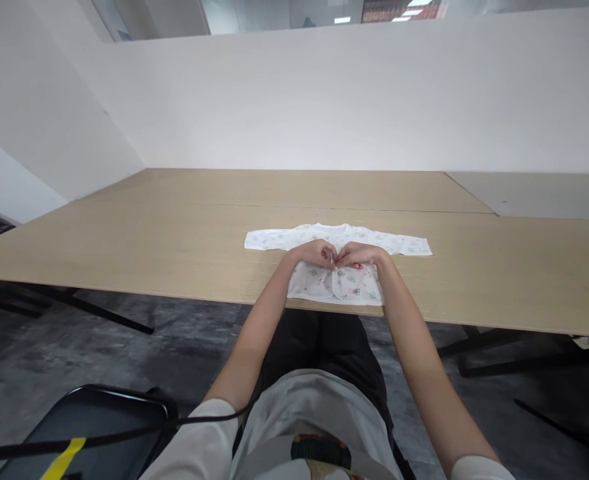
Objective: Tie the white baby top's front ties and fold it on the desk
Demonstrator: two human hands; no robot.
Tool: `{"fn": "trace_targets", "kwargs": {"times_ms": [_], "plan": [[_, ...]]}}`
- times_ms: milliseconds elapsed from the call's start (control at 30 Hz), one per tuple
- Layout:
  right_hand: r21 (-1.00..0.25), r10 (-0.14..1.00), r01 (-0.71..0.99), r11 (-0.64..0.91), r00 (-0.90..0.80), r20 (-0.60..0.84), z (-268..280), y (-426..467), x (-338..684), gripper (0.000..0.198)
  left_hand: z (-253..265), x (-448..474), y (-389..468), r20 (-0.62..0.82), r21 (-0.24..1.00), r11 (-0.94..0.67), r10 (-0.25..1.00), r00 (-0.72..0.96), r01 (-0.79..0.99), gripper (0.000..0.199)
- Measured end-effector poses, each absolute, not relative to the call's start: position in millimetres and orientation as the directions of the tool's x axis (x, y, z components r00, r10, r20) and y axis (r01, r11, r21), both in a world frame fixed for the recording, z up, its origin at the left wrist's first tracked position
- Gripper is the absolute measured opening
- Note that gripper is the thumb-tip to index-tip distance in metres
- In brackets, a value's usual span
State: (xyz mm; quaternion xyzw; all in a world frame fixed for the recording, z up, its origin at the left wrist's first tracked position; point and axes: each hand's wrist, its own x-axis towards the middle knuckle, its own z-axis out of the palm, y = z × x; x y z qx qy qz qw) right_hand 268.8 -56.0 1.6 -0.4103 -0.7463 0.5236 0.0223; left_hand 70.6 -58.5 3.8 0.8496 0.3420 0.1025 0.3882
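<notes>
A small white long-sleeved baby shirt [359, 288] with a light printed pattern lies spread on the table, its sleeves out to both sides and its hem near the front edge. Over its middle, my left hand [321, 253] pinches the cloth at the front opening. My right hand [355, 255] meets it there, fingertips closed on the same spot of the shirt. The two hands nearly touch. Whatever small fastening may sit between the fingertips is hidden. Below the hands the front edges of the shirt curve apart toward the hem.
The wooden table [174, 230] stretches wide to both sides, with seams at the back and right. A white wall [324, 100] stands behind it. At the lower left are a black chair [89, 427] and a black cable [199, 419] running to my body.
</notes>
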Motion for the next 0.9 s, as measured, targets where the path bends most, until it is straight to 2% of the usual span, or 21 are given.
{"fn": "trace_targets", "kwargs": {"times_ms": [300, 400, 500, 567, 600, 667, 767, 900], "plan": [[-0.72, 0.708, 0.683, 0.125, -0.57, -0.417, 8.7, -62.2, 261.2, 0.036, 0.3, 68.0, -53.8, -0.106, 0.587, -0.536, 0.692, 0.714, 0.607, 0.049], [-0.745, 0.706, 0.662, 0.085, -0.567, -0.424, 13.0, -61.3, 264.7, 0.034, 2.3, 66.1, -53.5, -0.113, 0.539, -0.549, 0.705, 0.7, 0.639, 0.066], [-0.814, 0.827, 0.58, 0.026, -0.47, -0.308, 17.5, -52.2, 288.2, 0.031, 3.2, 52.1, -48.3, -0.023, 0.501, -0.537, 0.776, 0.631, 0.679, 0.085], [-0.813, 0.956, 0.581, 0.024, -0.252, -0.152, 17.7, -42.7, 314.5, 0.027, 1.1, 33.8, -41.0, 0.1, 0.444, -0.505, 0.849, 0.52, 0.74, 0.076], [-0.769, 0.99, 0.639, 0.027, -0.122, -0.067, 16.1, -38.1, 329.2, 0.023, -1.1, 22.8, -36.6, 0.16, 0.399, -0.472, 0.88, 0.447, 0.786, 0.067], [-0.576, 0.996, 0.817, 0.03, 0.024, 0.086, 9.3, -31.4, 357.5, 0.017, -7.3, -0.5, -28.1, 0.238, 0.295, -0.36, 0.925, 0.296, 0.885, 0.055], [-0.27, 0.988, 0.96, 0.07, -0.03, 0.15, -6.4, -30.7, 388.6, 0.027, -18.5, -29.2, -20.6, 0.246, 0.193, -0.222, 0.954, 0.171, 0.956, 0.047], [-0.126, 0.993, 0.99, 0.066, -0.053, 0.104, -16.8, -38.9, 401.8, 0.034, -21.9, -44.3, -22.5, 0.171, 0.14, -0.237, 0.962, 0.213, 0.961, 0.037]]}}
